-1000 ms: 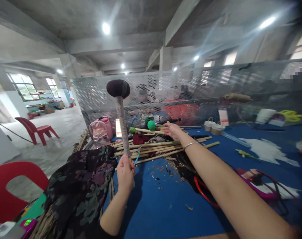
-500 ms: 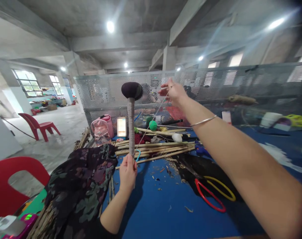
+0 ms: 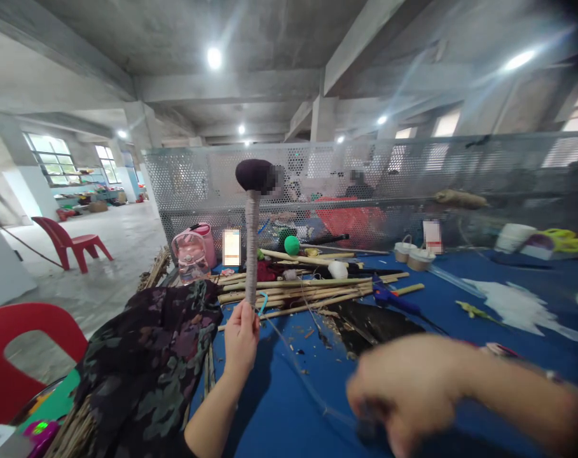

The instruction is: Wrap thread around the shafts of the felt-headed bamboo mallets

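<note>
My left hand point(image 3: 242, 337) is closed around the lower end of an upright stick wound with grey cord point(image 3: 252, 248). A rounded black head point(image 3: 254, 176) caps the stick; part of it is blurred out. From beside that hand, a thin pale thread point(image 3: 298, 366) slants down to the right, slightly slack. It runs to my right hand point(image 3: 407, 388), low over the blue table, smeared by motion with its fingers curled. A dark blurred shape point(image 3: 366, 425) shows at those fingertips; I cannot make out what it is.
Thin wooden sticks point(image 3: 298, 289) lie across the table beyond my left hand, near a green ball point(image 3: 292, 245). Dark patterned cloth point(image 3: 150, 356) covers the left side. A blue glue gun point(image 3: 396, 299) and black cloth point(image 3: 379, 324) lie to the right. Behind stands a perforated metal panel point(image 3: 212, 172).
My right hand has swept from high beside the black head down to the table at lower right, the thread following it. The red and yellow scissor handles are now covered. My left hand barely moved.
</note>
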Demonstrator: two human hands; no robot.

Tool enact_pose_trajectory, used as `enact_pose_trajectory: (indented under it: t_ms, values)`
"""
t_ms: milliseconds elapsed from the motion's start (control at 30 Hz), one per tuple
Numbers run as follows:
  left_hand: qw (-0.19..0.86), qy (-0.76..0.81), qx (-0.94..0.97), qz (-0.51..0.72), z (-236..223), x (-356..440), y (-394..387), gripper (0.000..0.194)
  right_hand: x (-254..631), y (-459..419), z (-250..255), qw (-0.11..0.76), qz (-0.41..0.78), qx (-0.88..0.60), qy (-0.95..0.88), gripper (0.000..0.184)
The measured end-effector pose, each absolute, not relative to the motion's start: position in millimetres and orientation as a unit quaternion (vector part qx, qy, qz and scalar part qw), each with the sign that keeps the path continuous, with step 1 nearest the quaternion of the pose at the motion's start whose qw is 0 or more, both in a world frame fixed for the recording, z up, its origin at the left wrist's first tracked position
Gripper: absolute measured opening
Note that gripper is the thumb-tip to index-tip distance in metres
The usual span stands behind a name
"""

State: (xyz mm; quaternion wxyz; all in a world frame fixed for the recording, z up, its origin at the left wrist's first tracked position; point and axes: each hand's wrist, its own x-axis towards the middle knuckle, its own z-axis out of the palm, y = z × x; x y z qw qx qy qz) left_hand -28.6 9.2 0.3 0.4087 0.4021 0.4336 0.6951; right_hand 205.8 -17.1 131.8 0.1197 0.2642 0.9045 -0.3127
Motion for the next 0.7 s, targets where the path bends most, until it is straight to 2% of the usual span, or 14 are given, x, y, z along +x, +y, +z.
enact_pose_trajectory:
  t_ms: [67, 133, 267, 367, 433, 533, 700]
  values:
    - [0.414, 0.434, 0.395, 0.696, 2.6, -27.8, 8.6, 0.042, 205.6, -35.4, 110.2, 0.17, -0.32, 0.223, 0.905, 0.046]
    - [0.417, 0.437, 0.392, 0.693, 4.2, -26.9, 8.1, 0.042, 203.0, -33.2, 101.3, 0.152, -0.359, 0.214, 0.896, 0.056]
    - [0.413, 0.447, 0.391, 0.69, 3.5, -27.2, 8.7, 0.042, 194.8, 32.1, 86.5, 0.04, -0.432, 0.283, 0.855, 0.045]
    - [0.421, 0.45, 0.388, 0.685, 1.0, -28.9, 10.3, 0.04, 185.0, 101.7, 63.2, -0.104, -0.303, 0.397, 0.86, 0.023]
    - [0.422, 0.454, 0.391, 0.68, -0.6, -30.0, 11.6, 0.04, 175.4, 141.9, 48.6, -0.148, -0.207, 0.471, 0.844, 0.016]
    - [0.416, 0.456, 0.397, 0.679, -1.9, -31.4, 13.3, 0.041, 157.5, 183.7, 35.8, -0.181, -0.108, 0.557, 0.803, 0.019]
    - [0.415, 0.453, 0.397, 0.682, 0.7, -31.7, 13.9, 0.041, 127.3, 212.5, 25.7, -0.182, -0.058, 0.615, 0.765, 0.026]
